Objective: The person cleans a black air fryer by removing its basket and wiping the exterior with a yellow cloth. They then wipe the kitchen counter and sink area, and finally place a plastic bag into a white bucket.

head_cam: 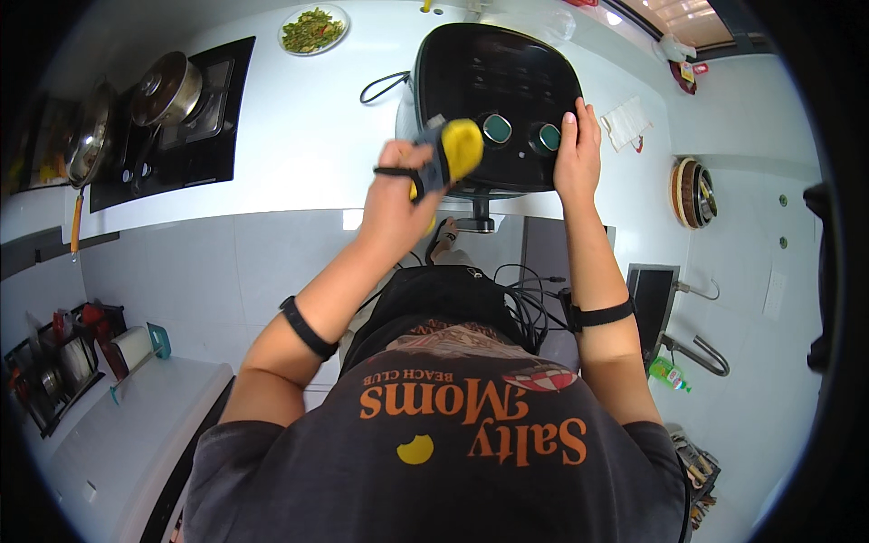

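Note:
A black air fryer [499,88] with two green knobs stands before me at the counter's front edge, its drawer handle [481,217] jutting towards me. My left hand [400,197] is closed around a folded yellow and grey cloth [463,148], which has dark edging and is slightly blurred. The cloth is over the front left part of the fryer's top, beside the left knob; whether it touches the surface I cannot tell. My right hand [578,153] lies along the fryer's right side near the front corner, fingers extended and thumb at the rim, holding nothing.
A lidded pot [168,88] and a frying pan [91,142] are on the black hob [234,108] at left. A plate of green food [313,30] sits behind. A black cable [383,88] lies beside the fryer, a white cloth [626,123] to its right. Cables hang at my waist.

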Demonstrator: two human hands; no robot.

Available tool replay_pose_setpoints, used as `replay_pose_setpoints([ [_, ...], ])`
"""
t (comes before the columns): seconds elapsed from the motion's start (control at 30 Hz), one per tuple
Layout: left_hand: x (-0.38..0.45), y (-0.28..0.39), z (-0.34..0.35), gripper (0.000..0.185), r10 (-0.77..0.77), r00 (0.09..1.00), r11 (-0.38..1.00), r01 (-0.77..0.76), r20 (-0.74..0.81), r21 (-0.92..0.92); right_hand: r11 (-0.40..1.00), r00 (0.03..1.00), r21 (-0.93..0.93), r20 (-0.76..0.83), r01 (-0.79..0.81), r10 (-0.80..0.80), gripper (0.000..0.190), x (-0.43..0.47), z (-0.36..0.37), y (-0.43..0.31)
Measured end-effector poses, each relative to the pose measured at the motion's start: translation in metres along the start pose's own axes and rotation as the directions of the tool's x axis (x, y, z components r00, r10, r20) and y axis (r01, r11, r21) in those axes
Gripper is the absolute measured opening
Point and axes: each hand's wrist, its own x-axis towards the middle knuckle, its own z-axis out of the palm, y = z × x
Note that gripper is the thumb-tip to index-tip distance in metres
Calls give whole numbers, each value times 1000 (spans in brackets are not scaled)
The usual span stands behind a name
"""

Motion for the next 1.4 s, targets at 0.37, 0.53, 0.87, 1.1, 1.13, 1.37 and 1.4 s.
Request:
replay_pose_setpoints([
  [0.37,189,-90,12,39,-274,959,926,242,-75,-289,1000,999,-3,47,12,-12,60,5,-4,3],
  [0.53,111,-69,11,39,-289,939,931,231,-186,-282,999,999,-41,41,2,0,60,5,-4,4],
  [0.87,8,-16,10,38,-468,882,766,371,-60,-525,995,999,-99,48,18,-13,63,5,-4,2],
  [1.1,76,-46,22,34,-455,860,794,275,-231,-541,992,998,-110,4,66,-66,66,1,-2,2],
  [1.13,96,-54,15,39,-410,886,836,269,-218,-479,994,998,-92,-6,64,-65,65,0,-2,2],
  [1.37,244,-35,-21,50,-385,886,913,325,258,247,864,992,491,-7,-110,130,49,-8,4,8],
  [1.4,262,-24,-13,51,-396,861,900,295,319,320,781,992,617,-7,-97,129,48,-8,6,10],
])
